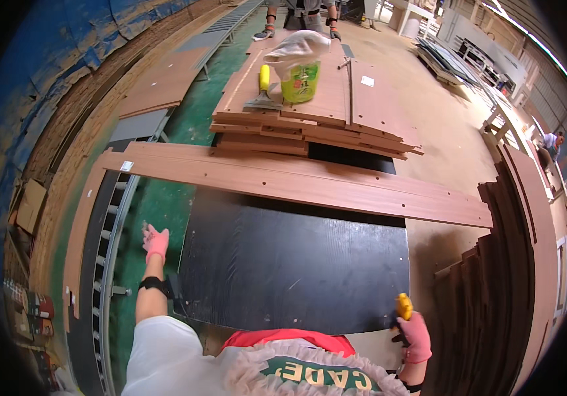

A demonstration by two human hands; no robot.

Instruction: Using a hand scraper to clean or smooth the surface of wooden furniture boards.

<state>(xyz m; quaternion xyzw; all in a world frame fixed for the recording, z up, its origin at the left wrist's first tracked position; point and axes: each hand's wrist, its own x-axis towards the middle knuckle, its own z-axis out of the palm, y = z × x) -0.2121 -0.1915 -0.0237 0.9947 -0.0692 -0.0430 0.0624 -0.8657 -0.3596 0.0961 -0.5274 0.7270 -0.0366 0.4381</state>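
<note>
R hand (415,338), pink-gloved, is at the near R corner of the black surface (297,264), wrapped round a yellow tool (404,307), so the tool's at that corner too, yellow end pointing fwd. L hand (156,241), also gloved, is off the surface's L edge, above the green floor (165,204), loosely spread, nothing seen in it. Long brown planks (336,188) lie crosswise at the surface's far part, running past both its sides; neither hand touches them.

Step in hand, my read: a pause b/w handlings, tool ready on the R, L hand free. If the planks get worked on, next move prob. calls for a fwd reach over the surface w/ L hand, tool kept off their faces to avoid scratches.

Hard to tell: what kind of tool; the glove covers much of it, & the dark bit below could be either. Can't tell if the planks rest on the surface or only on supports at their ends. R forearm's mostly hidden behind frilled clothing (240,373) at the surface's near edge. Beyond the surface, a cloth (297,49) hides the top of a green bag (300,86) on the board stack (376,105); the co-worker (300,20) behind is cut off up top.
</note>
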